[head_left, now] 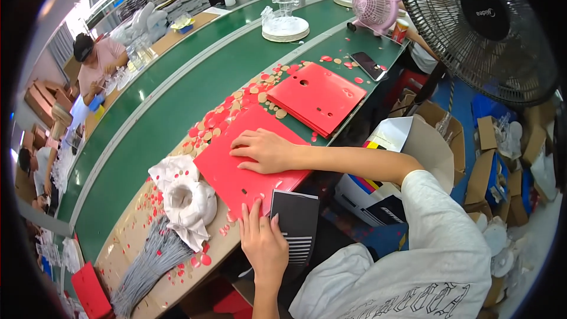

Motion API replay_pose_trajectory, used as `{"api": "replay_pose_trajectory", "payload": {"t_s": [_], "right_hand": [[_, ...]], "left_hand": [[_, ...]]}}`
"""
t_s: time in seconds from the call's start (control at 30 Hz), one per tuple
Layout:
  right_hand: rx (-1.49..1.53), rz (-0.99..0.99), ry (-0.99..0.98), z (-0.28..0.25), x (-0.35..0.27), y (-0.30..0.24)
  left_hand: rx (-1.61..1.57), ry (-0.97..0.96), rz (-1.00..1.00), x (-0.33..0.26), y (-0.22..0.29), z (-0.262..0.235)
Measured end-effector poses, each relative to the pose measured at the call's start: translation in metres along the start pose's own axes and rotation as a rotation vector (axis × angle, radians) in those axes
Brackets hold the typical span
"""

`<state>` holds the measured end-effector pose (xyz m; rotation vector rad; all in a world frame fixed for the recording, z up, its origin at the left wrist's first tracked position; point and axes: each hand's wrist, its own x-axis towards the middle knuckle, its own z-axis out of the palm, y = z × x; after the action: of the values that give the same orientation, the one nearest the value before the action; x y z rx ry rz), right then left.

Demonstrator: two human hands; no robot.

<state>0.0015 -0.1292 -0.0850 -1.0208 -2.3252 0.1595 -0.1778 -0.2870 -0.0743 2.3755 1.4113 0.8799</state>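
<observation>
My right hand (264, 150) lies flat, fingers spread, on a glossy red sheet (227, 165) with small cut-outs. That sheet rests on the table, reaching over its near edge. At the sheet's near corner my left hand (263, 242) has its fingers stretched out, the tips touching the red edge. Beside its thumb is a black panel with white stripes (295, 218); whether the thumb touches it, I cannot tell. A stack of similar red sheets (318, 97) with punched holes lies to the right. Small red and tan discs (236, 106) are scattered behind and around the sheets.
A crumpled white cloth bundle (188, 201) and grey strands (144, 269) lie left of the sheet. A phone (367, 65), pink fan (375, 6) and large black fan (481, 15) are right. A white carton (378, 201) stands beside me. Co-workers sit beyond the green belt (171, 112).
</observation>
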Motion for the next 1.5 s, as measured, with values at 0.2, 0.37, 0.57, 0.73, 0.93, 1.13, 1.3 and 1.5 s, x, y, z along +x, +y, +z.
{"api": "replay_pose_trajectory", "payload": {"t_s": [0.2, 0.37, 0.57, 0.73, 0.93, 1.13, 1.3, 1.5], "right_hand": [[-0.176, 0.02, 0.049, 0.001, -0.007, 0.018], [-0.188, 0.039, 0.096, 0.002, -0.001, 0.016], [-0.175, 0.055, 0.111, 0.012, 0.0, 0.009], [-0.224, 0.075, 0.0, 0.013, 0.0, 0.014], [-0.237, 0.158, 0.027, 0.016, 0.011, 0.024], [-0.257, 0.105, 0.071, 0.018, 0.014, 0.028], [-0.23, 0.143, -0.03, 0.01, 0.026, 0.028], [-0.209, 0.067, 0.013, 0.021, 0.027, 0.031]], "left_hand": [[0.036, -0.002, 0.018, 0.004, 0.001, 0.003], [0.07, -0.002, 0.01, 0.007, 0.001, 0.002], [0.126, 0.022, 0.021, 0.005, 0.001, 0.006], [0.19, 0.058, 0.036, -0.002, 0.0, 0.016], [0.138, 0.073, 0.032, -0.004, -0.002, 0.014], [0.129, 0.071, 0.022, -0.006, -0.003, 0.017], [0.14, 0.07, 0.029, -0.004, -0.003, 0.015], [0.119, 0.086, 0.012, -0.002, -0.003, 0.015]]}}
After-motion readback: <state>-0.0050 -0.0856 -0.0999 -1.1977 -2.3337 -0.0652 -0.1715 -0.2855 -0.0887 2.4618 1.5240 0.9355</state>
